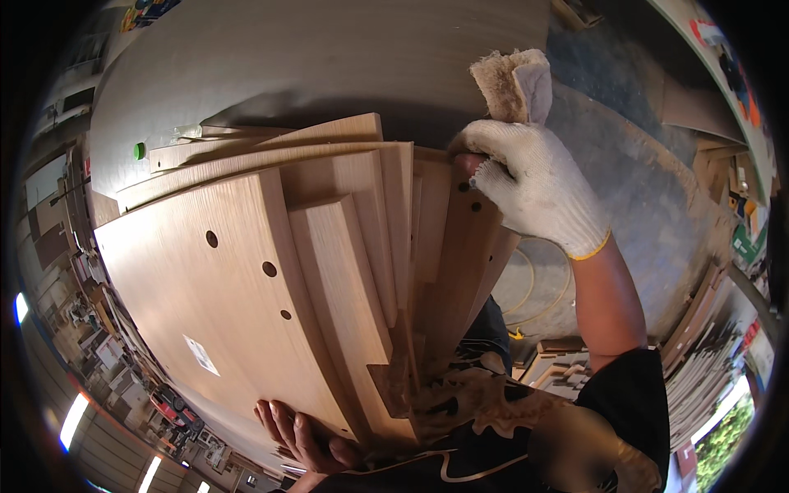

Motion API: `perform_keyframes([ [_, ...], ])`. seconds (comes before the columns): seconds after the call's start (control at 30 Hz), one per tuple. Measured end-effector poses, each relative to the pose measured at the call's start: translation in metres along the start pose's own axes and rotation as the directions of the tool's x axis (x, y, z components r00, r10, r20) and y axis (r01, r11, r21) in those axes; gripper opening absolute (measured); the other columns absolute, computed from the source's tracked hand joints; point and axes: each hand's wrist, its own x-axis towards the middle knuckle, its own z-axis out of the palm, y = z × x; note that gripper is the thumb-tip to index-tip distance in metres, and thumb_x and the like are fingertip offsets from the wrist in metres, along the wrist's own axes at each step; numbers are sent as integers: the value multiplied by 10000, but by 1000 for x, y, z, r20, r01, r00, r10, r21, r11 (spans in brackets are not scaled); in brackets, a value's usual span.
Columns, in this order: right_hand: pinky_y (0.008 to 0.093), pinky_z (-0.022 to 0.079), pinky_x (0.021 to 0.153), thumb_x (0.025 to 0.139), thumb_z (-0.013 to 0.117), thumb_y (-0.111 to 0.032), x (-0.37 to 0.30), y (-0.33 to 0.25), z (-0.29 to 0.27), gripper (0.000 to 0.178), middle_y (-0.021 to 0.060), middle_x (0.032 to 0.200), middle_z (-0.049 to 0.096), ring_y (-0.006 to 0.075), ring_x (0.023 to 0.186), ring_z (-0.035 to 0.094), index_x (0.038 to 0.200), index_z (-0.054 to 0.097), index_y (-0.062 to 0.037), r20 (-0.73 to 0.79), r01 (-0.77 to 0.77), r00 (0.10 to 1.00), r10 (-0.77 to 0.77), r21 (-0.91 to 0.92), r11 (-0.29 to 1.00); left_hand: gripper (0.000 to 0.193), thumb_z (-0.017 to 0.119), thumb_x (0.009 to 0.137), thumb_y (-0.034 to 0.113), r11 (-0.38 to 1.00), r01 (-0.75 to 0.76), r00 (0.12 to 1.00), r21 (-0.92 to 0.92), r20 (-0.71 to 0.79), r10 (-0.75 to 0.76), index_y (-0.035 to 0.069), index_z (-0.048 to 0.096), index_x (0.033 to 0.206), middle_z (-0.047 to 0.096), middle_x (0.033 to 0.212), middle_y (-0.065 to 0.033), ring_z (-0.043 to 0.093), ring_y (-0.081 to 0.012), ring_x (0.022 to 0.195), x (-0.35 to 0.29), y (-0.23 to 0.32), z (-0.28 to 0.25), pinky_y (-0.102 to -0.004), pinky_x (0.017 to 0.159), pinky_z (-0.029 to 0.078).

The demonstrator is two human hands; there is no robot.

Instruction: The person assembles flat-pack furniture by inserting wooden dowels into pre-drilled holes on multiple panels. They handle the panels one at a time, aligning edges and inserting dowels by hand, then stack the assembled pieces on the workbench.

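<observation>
A stack of pale wooden panels (pixel 177 271) fills the middle, the top one with several round dark holes and a small white label (pixel 200 355). Bare and laid out, the fingers of my left hand (pixel 304 435) rest on the lower part of that panel. My right hand (pixel 534 177), in a white knitted glove with bare fingertips, is beside the stack's right side. Its curled fingers are closed around a folded fuzzy cloth (pixel 514 86), tan on one side and whitish on the other, which sticks up past the hand. Part of the cloth is hidden inside the grip.
Under the stack lies a grey work surface (pixel 329 49). A small green cap (pixel 139 151) stands near the stack's far left corner. A yellowish hose (pixel 567 283) loops on the floor to the right. Stacked wood strips (pixel 711 370) lie at the far right.
</observation>
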Motion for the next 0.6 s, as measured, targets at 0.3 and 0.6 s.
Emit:
perform_keyframes([
  [0.3,396,541,711,933,610,-92,2,1,6,159,169,857,714,300,749,710,1048,702,-31,-33,17,999,-16,56,998,590,351,1057,378,999,-32,998,-14,-54,31,1,485,1491,484,1525,-324,427,-565,1422,8,0,1,-702,1184,278],
  [0.6,322,508,587,974,592,-98,-2,0,28,168,132,745,664,173,590,615,1044,682,25,-234,-194,936,263,280,940,574,418,1033,322,997,-33,999,-70,2,33,-59,476,1458,458,1526,-355,372,-582,1448,10,2,-3,-696,1190,247],
])
